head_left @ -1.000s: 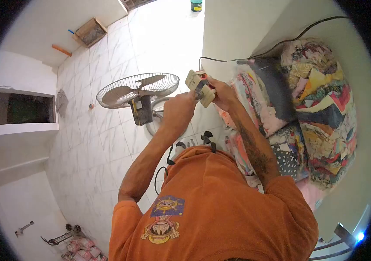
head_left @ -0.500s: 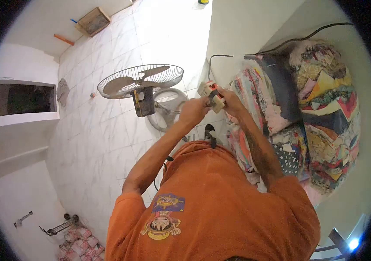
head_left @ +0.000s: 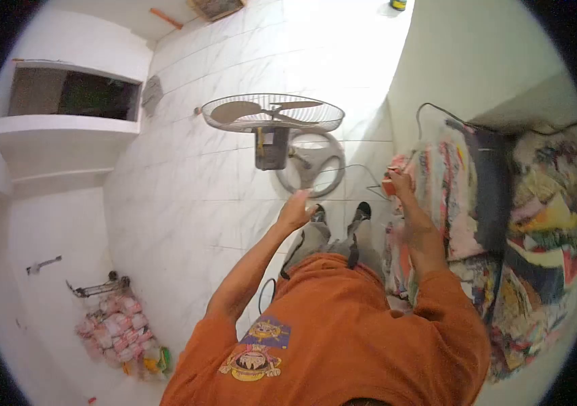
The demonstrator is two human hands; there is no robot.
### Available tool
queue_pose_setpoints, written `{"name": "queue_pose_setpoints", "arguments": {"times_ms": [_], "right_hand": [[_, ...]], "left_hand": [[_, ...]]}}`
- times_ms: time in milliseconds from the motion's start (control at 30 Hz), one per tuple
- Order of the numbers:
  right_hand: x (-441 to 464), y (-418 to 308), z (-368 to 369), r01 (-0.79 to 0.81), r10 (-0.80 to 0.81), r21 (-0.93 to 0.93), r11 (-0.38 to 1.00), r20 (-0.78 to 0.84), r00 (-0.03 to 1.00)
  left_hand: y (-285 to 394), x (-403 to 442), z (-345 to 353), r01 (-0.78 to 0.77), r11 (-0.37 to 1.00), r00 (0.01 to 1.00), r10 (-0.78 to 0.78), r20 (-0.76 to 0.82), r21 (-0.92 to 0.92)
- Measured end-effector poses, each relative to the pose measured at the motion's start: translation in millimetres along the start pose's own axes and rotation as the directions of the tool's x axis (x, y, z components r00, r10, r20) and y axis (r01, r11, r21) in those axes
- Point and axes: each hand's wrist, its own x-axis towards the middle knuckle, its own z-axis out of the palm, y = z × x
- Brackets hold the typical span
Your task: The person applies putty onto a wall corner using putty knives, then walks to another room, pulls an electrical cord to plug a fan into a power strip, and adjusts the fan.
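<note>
My right hand (head_left: 403,186) is closed around a small red-and-white extension socket (head_left: 388,185), beside the bundled cloth on the right. A thin cable runs from the socket's side toward a standing fan (head_left: 271,115), and a thicker dark cord (head_left: 430,105) rises behind it to the wall. My left hand (head_left: 295,212) holds nothing, its fingers stretched out in front of the fan's round base (head_left: 334,179). The fan has a wire cage, brown blades and a dark motor housing (head_left: 271,149); its head faces away from me.
Large plastic-wrapped bundles of folded cloth (head_left: 488,196) line the right wall. A metal trolley (head_left: 102,289) and a pile of pink-and-white packets (head_left: 119,331) are at lower left. A wall recess (head_left: 75,95) is at upper left, and a grey rag (head_left: 153,95) lies near it.
My left hand has let go of the extension socket and moved left toward the fan base. My right hand has carried the socket right and lower, beside the cloth. The view has shifted.
</note>
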Motion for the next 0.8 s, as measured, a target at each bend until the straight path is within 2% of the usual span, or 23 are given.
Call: {"name": "queue_pose_setpoints", "arguments": {"times_ms": [33, 100, 133, 200, 233, 300, 333, 400, 567, 667, 700, 733, 767, 800], "right_hand": [[48.8, 56.9, 27.5, 0.118, -0.119, 0.025, 0.993, 0.045, 0.992], [60.1, 70.3, 45.0, -0.079, 0.077, -0.084, 0.993, -0.034, 0.996], [67.3, 69.4, 53.8, -0.069, 0.064, -0.184, 0.981, -0.033, 0.997], [49.3, 49.3, 49.1, -0.049, 0.044, -0.398, 0.916, -0.021, 0.999], [60.3, 70.2, 64.8, -0.064, 0.057, -0.389, 0.919, -0.03, 0.998], [102.1, 112.8, 107.6, -0.083, 0.072, -0.363, 0.928, -0.042, 0.996], [87.4, 94.3, 102.4, -0.052, 0.06, -0.406, 0.912, 0.008, 0.998], [87.3, 104.8, 112.3, 0.04, -0.029, -0.26, 0.965, 0.046, 0.999], [123.2, 151.4, 139.3, 0.097, -0.085, -0.29, 0.952, 0.053, 0.995], [137.0, 158.1, 130.7, 0.176, -0.178, -0.376, 0.91, 0.03, 0.984], [136.6, 155.4, 127.5, 0.234, -0.246, -0.43, 0.872, 0.03, 0.969], [133.5, 149.8, 125.3, 0.323, -0.348, -0.495, 0.806, 0.045, 0.936], [127.4, 139.7, 125.8, 0.433, -0.484, -0.562, 0.704, 0.066, 0.873], [113.6, 125.7, 131.1, 0.555, -0.622, -0.626, 0.547, 0.14, 0.771]], "left_hand": [[-10.3, -8.7, -8.0, 0.033, 0.999, 0.996, -0.034, -0.083, -0.014], [-28.9, -12.8, -33.0, 0.294, 0.95, 0.942, -0.307, -0.135, -0.11], [-40.4, -6.8, -44.1, 0.404, 0.899, 0.888, -0.43, -0.161, -0.17], [-74.2, 6.4, -56.7, 0.327, 0.936, 0.857, -0.35, -0.377, -0.127], [-69.1, 16.3, -72.4, 0.341, 0.917, 0.815, -0.398, -0.42, -0.207], [-78.4, 31.8, -84.3, 0.298, 0.952, 0.799, -0.287, -0.528, -0.068], [-81.1, 31.5, -83.7, 0.308, 0.947, 0.794, -0.306, -0.526, -0.086], [-85.9, 45.5, -81.2, 0.295, 0.948, 0.783, -0.31, -0.54, -0.117], [-104.8, 58.3, -64.4, 0.316, 0.943, 0.788, -0.32, -0.526, -0.101], [-112.4, 51.6, -52.9, 0.317, 0.938, 0.761, -0.339, -0.554, -0.139], [-109.6, 45.7, -53.1, 0.314, 0.935, 0.746, -0.35, -0.566, -0.165], [-108.8, 34.2, -54.0, 0.331, 0.938, 0.778, -0.332, -0.533, -0.102], [-108.8, 23.7, -52.2, 0.37, 0.919, 0.778, -0.386, -0.495, -0.135], [-107.2, 10.7, -48.9, 0.408, 0.897, 0.775, -0.438, -0.455, -0.168]]}}
